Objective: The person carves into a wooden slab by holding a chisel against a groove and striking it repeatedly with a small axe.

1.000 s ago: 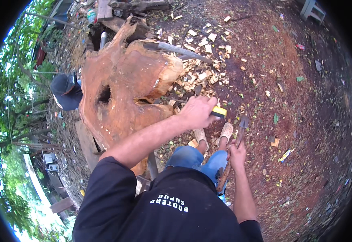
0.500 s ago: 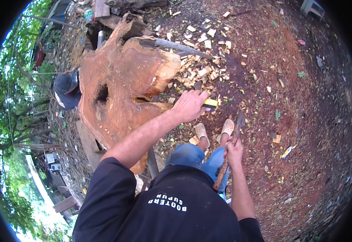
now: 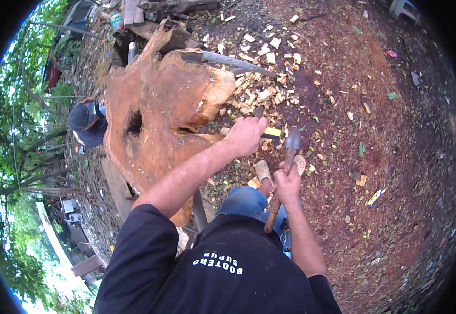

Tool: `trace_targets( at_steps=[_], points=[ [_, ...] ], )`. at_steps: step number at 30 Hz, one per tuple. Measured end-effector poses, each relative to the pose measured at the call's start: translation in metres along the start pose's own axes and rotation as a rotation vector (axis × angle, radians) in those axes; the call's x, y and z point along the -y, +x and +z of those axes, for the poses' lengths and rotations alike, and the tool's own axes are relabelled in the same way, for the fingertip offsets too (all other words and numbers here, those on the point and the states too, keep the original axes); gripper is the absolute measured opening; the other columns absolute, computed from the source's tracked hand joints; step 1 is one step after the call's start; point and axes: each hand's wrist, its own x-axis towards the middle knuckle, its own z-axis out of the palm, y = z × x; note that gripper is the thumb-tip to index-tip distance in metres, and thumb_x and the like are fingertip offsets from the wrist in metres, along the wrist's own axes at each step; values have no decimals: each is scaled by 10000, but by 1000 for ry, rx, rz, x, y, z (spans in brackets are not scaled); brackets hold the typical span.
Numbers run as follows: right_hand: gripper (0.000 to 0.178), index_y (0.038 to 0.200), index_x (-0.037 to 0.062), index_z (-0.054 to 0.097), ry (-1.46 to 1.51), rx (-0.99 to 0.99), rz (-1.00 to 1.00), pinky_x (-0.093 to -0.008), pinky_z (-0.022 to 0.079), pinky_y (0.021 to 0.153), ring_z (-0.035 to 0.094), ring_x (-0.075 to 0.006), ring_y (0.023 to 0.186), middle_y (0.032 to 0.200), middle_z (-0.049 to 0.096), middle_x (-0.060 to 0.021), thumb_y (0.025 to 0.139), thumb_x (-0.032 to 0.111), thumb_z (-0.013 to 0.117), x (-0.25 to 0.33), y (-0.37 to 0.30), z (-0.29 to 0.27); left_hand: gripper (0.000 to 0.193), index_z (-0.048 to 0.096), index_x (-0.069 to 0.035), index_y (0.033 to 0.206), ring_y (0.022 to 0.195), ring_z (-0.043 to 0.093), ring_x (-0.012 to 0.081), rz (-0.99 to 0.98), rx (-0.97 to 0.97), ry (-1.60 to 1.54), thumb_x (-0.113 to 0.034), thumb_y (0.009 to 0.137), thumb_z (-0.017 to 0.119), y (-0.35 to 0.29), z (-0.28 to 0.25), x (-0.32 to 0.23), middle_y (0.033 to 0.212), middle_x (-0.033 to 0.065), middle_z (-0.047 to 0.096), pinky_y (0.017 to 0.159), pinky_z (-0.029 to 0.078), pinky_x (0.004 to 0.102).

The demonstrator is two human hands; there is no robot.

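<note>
My left hand point(image 3: 246, 136) is closed around a chisel with a yellow and black handle point(image 3: 272, 133), whose butt end sticks out to the right. The chisel's blade side points left at the notch in a big reddish-brown wood slab point(image 3: 160, 99); its tip is hard to make out. In my right hand point(image 3: 287, 183) is a hammer, gripped by its wooden handle point(image 3: 273, 213). The slightly blurred metal hammer head point(image 3: 293, 140) stands just right of the chisel's butt, apart from it. A dark hole shows in the slab left of the notch.
Pale wood chips point(image 3: 264, 94) cover the ground beyond my hands. A grey pole point(image 3: 238, 64) juts out from under the slab. Another person in a dark cap point(image 3: 86, 123) is at the slab's left edge. My clogs point(image 3: 262, 170) stand just below the tools.
My right hand has brought the hammer up and left, so its head is now close to the chisel's butt. My left hand and the chisel have hardly moved.
</note>
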Motion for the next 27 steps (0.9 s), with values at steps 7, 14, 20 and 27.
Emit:
trace_targets(
  at_steps=[7,14,20,27],
  points=[
    [218,1103,51,467,375,-194,-31,-289,475,411,479,-131,424,672,510,-21,886,38,467,9,2,7,264,533,-18,1023,942,662,363,-1,-26,10,-20,775,621,2,6,2,941,199,667,837,476,489],
    [199,1100,49,521,245,-70,38,-263,462,436,532,-112,485,718,569,-41,902,51,510,-9,23,-19,260,533,-7,1017,913,669,377,-66,33,21,-14,774,624,9,1,4,928,198,668,829,498,484],
    [180,1024,21,583,-231,79,-71,-355,515,590,622,-211,622,788,630,-92,868,110,581,-17,26,-3,255,523,-6,1013,897,677,381,-68,23,17,-9,775,615,12,1,0,929,214,670,832,499,488],
    [238,1006,-12,584,248,-90,76,-365,518,611,645,-227,650,779,632,-115,852,169,589,-7,35,-20,237,508,1,985,883,672,398,-116,-52,7,-14,779,626,5,7,12,896,215,666,800,506,506]
  ],
)
